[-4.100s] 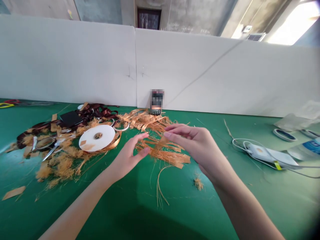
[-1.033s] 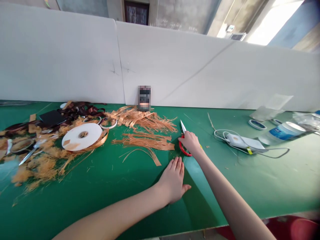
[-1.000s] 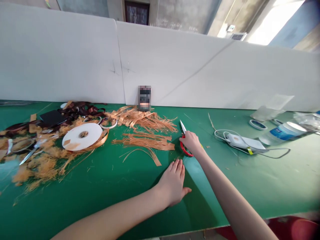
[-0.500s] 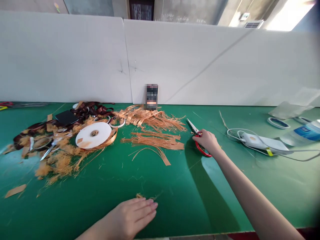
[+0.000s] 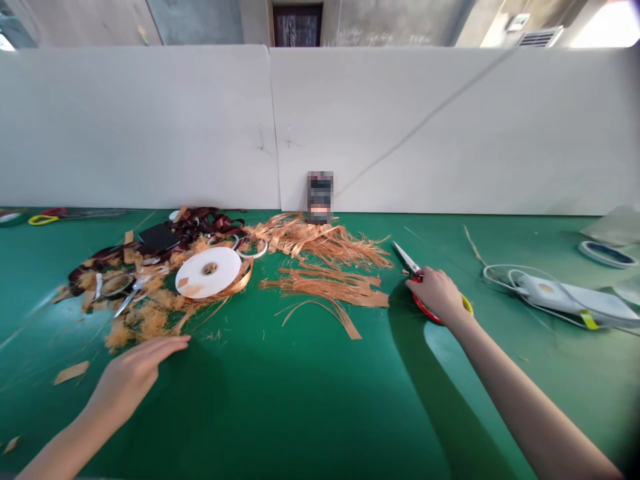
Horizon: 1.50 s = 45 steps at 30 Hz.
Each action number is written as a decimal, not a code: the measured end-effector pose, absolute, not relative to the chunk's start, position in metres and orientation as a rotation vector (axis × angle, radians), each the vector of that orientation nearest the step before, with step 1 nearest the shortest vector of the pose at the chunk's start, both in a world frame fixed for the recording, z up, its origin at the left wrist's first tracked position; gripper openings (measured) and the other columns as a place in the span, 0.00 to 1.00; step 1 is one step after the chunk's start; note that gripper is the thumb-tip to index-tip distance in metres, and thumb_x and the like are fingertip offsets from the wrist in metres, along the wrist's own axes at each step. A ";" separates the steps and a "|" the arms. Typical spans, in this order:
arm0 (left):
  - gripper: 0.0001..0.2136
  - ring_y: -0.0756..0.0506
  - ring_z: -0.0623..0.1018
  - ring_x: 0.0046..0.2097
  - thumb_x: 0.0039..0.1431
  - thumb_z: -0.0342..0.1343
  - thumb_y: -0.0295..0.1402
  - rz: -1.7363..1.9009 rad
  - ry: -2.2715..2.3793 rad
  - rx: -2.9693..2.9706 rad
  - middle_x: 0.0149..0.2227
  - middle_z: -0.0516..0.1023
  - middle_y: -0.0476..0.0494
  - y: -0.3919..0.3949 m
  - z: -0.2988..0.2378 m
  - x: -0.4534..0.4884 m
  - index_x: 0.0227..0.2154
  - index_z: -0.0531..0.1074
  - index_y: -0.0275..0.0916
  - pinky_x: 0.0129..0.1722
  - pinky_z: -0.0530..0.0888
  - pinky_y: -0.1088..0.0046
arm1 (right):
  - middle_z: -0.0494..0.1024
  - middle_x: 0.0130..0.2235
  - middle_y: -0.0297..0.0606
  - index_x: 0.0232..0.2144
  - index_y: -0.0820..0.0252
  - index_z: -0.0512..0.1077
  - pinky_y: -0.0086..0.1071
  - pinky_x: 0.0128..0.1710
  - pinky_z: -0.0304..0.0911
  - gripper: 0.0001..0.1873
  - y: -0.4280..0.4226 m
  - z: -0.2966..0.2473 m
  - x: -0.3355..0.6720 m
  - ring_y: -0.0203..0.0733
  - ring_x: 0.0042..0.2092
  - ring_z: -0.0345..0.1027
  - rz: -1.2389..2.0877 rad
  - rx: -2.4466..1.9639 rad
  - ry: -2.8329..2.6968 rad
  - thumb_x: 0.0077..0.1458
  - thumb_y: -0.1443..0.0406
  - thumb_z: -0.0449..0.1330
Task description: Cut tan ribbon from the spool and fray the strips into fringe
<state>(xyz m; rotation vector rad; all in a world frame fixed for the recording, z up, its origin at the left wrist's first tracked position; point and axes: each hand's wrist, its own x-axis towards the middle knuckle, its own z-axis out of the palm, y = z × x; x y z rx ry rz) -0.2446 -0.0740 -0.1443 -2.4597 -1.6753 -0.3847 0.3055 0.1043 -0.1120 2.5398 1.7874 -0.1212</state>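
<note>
My right hand is shut on a pair of red-handled scissors, whose steel blades point up and left, closed, with the handles resting on the green mat. Just left of that hand lie frayed orange ribbon strips, with a second bunch behind them. My left hand rests open and flat on the mat, fingertips close to a heap of orange fluff. A white ribbon spool sits beyond that heap.
Dark brown ribbon, a black square pad and small steel scissors lie around the heap. A white charger with cable sits at right. A tall white partition bounds the mat's far edge, with a pixelated upright object against it.
My left hand has slid left across the mat to the fluff heap's near edge. My right hand still holds the scissors, with little shift. The view has turned slightly.
</note>
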 end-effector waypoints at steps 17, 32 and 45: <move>0.12 0.36 0.75 0.46 0.60 0.47 0.21 -0.380 -1.518 -2.403 0.40 0.78 0.34 0.051 -0.124 -0.124 0.29 0.75 0.35 0.46 0.69 0.54 | 0.71 0.52 0.53 0.48 0.70 0.69 0.50 0.54 0.60 0.17 0.072 -0.093 0.235 0.54 0.55 0.63 0.185 2.368 2.267 0.61 0.63 0.56; 0.13 0.43 0.77 0.44 0.66 0.43 0.28 -0.539 -1.298 -2.663 0.41 0.80 0.38 -0.015 -0.118 -0.097 0.36 0.75 0.35 0.48 0.71 0.64 | 0.80 0.31 0.40 0.40 0.65 0.72 0.32 0.32 0.67 0.09 0.005 -0.105 0.085 0.42 0.33 0.76 -0.752 1.376 3.039 0.62 0.64 0.55; 0.23 0.34 0.58 0.66 0.67 0.40 0.43 -0.229 -1.601 -2.522 0.64 0.63 0.38 0.027 -0.146 -0.177 0.58 0.65 0.38 0.60 0.59 0.50 | 0.75 0.24 0.37 0.26 0.59 0.70 0.27 0.29 0.56 0.19 -0.035 -0.085 0.140 0.37 0.27 0.68 -1.067 1.572 2.868 0.65 0.65 0.45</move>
